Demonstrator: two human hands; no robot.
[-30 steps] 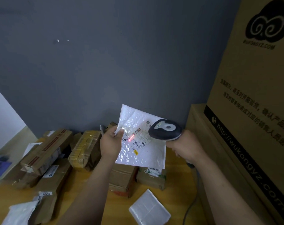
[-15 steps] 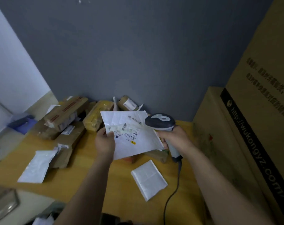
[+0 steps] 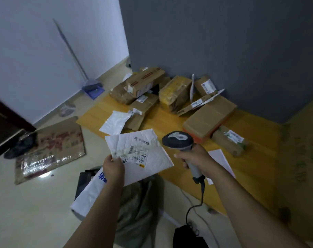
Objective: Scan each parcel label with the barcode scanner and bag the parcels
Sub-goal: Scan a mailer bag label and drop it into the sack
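Many boxes (image 3: 208, 120) crowd the table (image 3: 256, 167); left grip (image 3: 114, 167) pinches mailer (image 3: 157, 158), right grip (image 3: 196, 158) holds scanner (image 3: 178, 140).

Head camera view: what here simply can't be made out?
All in the head view:
1. The label on the white mailer: one corner lies under the left hand, and the print is too small and blurred to read.
2. The sack on the floor: its opening is hidden under the mailer.
3. The flat white parcel on the table: partly covered by the right hand.
4. The scanner: its front window faces away.
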